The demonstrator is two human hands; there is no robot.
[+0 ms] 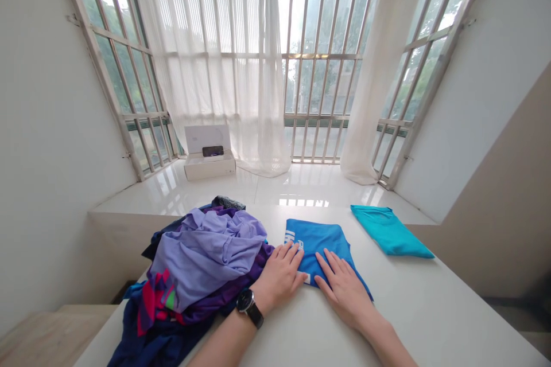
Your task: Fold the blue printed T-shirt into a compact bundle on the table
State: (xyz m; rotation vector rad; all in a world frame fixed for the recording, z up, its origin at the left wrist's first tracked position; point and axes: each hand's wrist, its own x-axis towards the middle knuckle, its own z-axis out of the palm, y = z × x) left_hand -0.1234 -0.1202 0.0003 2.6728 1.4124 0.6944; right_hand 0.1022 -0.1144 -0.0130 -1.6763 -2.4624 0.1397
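My left hand [280,276] lies flat on the near left part of a folded blue T-shirt [321,243], and a black-strapped wristwatch [248,307] sits on that wrist. My right hand [342,289] presses flat on the shirt's near right part, its fingers spread. Neither hand grips the cloth. Left of my left hand is a heap of crumpled clothes [202,264] in lilac, purple, navy and pink, touching the blue shirt's left edge. A folded teal T-shirt [390,232] lies farther right, beyond reach of my fingertips.
The clothes lie on a white tabletop [413,309]. Beyond its far edge is a glossy white window ledge [181,192] holding an open white box [209,163] with a dark device inside. Sheer white curtains [224,57] hang before barred windows.
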